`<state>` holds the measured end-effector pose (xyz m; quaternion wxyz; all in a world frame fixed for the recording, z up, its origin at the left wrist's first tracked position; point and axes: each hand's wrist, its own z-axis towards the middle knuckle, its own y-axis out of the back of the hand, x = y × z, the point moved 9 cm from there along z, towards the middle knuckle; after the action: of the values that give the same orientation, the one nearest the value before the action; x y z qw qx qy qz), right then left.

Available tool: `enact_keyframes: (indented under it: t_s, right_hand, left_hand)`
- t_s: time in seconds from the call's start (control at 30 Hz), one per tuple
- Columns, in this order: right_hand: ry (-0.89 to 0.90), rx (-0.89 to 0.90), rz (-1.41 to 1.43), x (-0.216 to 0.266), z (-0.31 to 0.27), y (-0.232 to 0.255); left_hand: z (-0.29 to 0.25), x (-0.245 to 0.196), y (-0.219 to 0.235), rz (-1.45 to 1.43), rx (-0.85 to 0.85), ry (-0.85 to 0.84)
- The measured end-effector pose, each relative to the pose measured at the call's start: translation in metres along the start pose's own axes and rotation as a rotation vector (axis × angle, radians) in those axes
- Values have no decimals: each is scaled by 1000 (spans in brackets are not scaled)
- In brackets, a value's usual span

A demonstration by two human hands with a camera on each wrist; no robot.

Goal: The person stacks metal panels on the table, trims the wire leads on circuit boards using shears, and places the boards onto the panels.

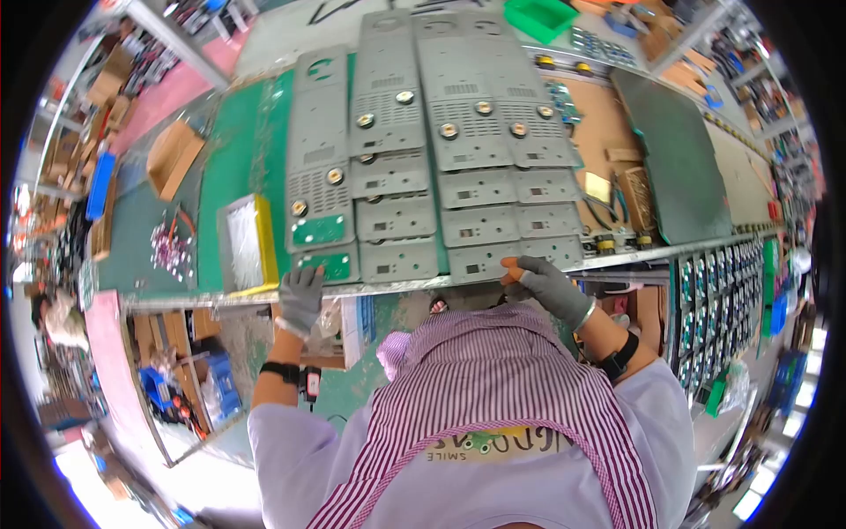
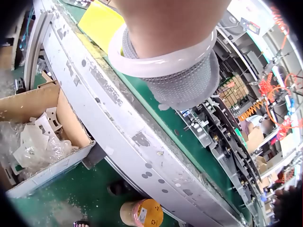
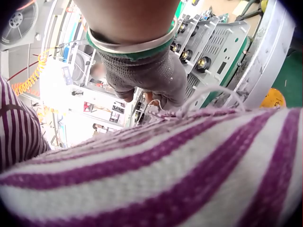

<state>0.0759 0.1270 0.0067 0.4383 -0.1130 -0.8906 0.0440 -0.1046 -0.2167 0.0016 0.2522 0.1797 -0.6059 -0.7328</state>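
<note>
Grey metal panels (image 1: pixel 392 214) lie in overlapping columns on the green bench, some carrying round brass-coloured parts (image 1: pixel 448 131). My left hand (image 1: pixel 301 300), in a grey glove, is at the bench's front edge. Its fingertips are right beside a green circuit board (image 1: pixel 330 266) at the near end of the left column. In the left wrist view the glove (image 2: pixel 182 85) shows, but the fingers are hidden. My gloved right hand (image 1: pixel 548 289), with bare fingertips, is by the front edge of the right-hand panels. Its fingers hang loosely bent close to the striped apron (image 3: pixel 156 161).
A yellow-sided box (image 1: pixel 266 242) stands left of the panels, beyond it a cardboard box (image 1: pixel 174 159). Pliers (image 1: pixel 619 196) lie on the right. A rack of circuit boards (image 1: pixel 718 304) stands at the lower right. Below the bench is an open carton (image 2: pixel 71 151) of scraps.
</note>
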Motion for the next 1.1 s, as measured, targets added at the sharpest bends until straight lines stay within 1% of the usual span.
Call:
enact_keyframes:
  t_s: [0.13,0.17,0.2,0.3,0.37,0.4,0.43,0.47,0.53,0.6,0.67,0.7,0.73,0.8,0.83,0.87,0.97,1.0,1.1]
  right_hand:
    - [40,-59,-34,10,-5,26]
    - [54,-74,-31,14,-6,37]
    - [66,-84,-31,17,-6,49]
    - [154,-146,-39,32,-3,95]
    - [196,-285,-26,48,-2,136]
    - [217,-348,-3,48,5,162]
    - [236,-407,18,46,15,190]
    - [232,-511,-66,42,25,224]
    - [204,-552,29,37,41,275]
    - [176,-607,105,31,61,321]
    - [84,-640,-33,30,82,356]
    - [34,-653,-102,30,91,369]
    - [40,-667,-256,27,114,388]
    - [20,-650,-459,43,141,398]
    - [12,-638,-562,50,155,399]
    - [10,-657,-653,67,158,394]
    - [-110,-536,-880,80,189,387]
    - [-84,-547,-968,80,200,387]
    - [-89,-485,-939,81,206,388]
  left_hand:
    - [2,-14,22,-5,-77,35]
    - [2,-14,23,-19,-90,90]
    - [7,-18,30,-46,-138,92]
    - [37,-47,55,-94,-169,102]
    - [65,-77,76,-159,-233,58]
    - [77,-93,86,-188,-260,44]
    - [89,-107,90,-239,-253,26]
    - [99,-122,93,-288,-243,13]
    - [122,-156,104,-349,-231,-8]
    - [139,-186,105,-407,-203,28]
    - [155,-216,101,-479,-170,71]
    - [162,-232,97,-466,-147,75]
    - [173,-249,96,-486,-101,80]
    - [191,-278,90,-546,-28,100]
    - [201,-292,91,-570,-61,77]
    - [208,-303,88,-586,-34,86]
    - [215,-326,84,-608,18,145]
    - [214,-331,84,-611,28,169]
    - [207,-338,83,-612,43,251]
